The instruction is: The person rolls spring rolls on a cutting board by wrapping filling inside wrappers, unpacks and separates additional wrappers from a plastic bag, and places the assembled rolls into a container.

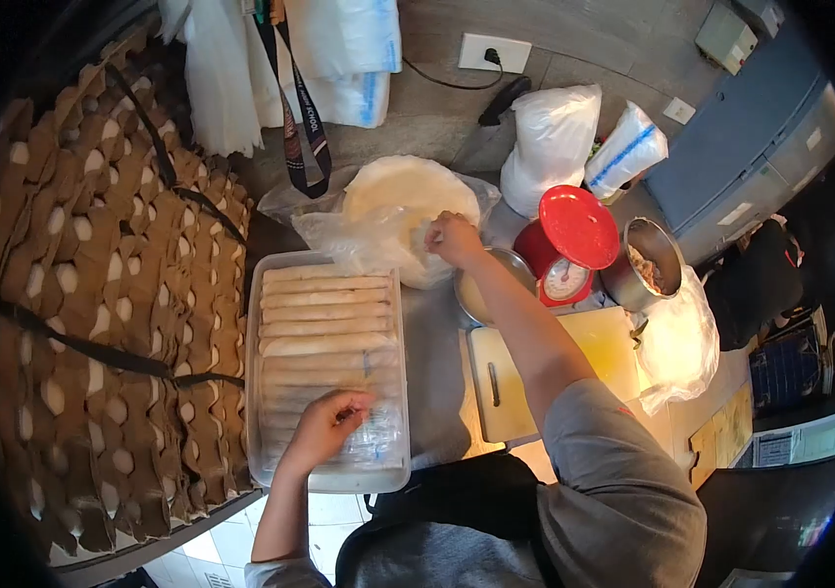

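Landmark: the plastic tub [334, 479]. Pale rolls [327, 315] lay in it crosswise, long axes left to right, ranked one behind another; clear film [370, 443] covered the nearest ones. Right hand [453, 239] was past the tub's far right corner, fingers drawn together on a clear bag [364, 240]; could not tell whether a sheet was pinched too. Pale round sheets [400, 186] lay beyond the tub's far end, ahead of that grip and slightly to its left; right hand plainly the nearer. Left hand [327, 429] was over the tub's near half, above the film, fingers loosely curled; could not tell whether they gripped any film. Metal bowl [473, 297] stood right of the tub's far corner, under the right forearm.
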Motion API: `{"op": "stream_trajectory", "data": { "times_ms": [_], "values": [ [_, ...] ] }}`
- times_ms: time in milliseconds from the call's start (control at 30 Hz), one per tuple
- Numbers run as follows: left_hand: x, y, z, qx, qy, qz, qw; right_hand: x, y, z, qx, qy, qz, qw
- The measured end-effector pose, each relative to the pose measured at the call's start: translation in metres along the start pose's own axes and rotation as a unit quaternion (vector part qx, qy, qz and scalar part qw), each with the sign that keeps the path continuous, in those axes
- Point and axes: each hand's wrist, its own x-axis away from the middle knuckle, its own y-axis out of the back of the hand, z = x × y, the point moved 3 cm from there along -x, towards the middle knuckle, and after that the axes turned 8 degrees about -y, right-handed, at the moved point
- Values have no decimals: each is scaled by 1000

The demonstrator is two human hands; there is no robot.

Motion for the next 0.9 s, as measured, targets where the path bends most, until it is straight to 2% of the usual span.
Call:
{"op": "stream_trajectory", "data": {
  "times_ms": [100,200,300,367,433,500,567,667,733,767,800,833,867,900],
  "values": [
    [4,0,-2,49,5,-20,999,-13,-3,-5,-23,26,63,997],
    [7,-1,-5,48,3,-32,998,2,2,12,-4,61,49,997],
    [8,-7,-1,47,2,-31,998,32,7,39,120,93,13,988],
    [9,-9,-11,25,5,-43,999,26,-10,38,155,99,65,981],
    [1,-15,-19,16,-9,-43,999,33,-18,32,81,158,-45,983],
    [-2,-21,-18,18,-21,-55,998,35,-7,35,108,140,18,984],
    [-6,-29,-24,39,-24,-58,997,55,15,32,-4,170,-97,981],
    [-13,-39,-37,24,-28,-57,998,122,93,19,-112,209,-190,953],
    [-21,-50,-44,41,-27,-51,998,174,133,-26,-171,186,-148,956],
    [-25,-54,-48,37,-31,-51,998,203,146,-58,-216,106,-93,966],
    [-32,-59,-51,35,-35,-50,998,233,154,-98,-255,35,-142,956],
    [-38,-65,-55,33,-38,-50,997,262,164,-140,-227,-37,-191,954],
    [-43,-74,-60,35,-38,-49,997,291,176,-178,-203,-159,-184,948],
    [-51,-82,-66,36,-37,-50,997,316,171,-235,-145,-215,-233,937]
  ]
}}
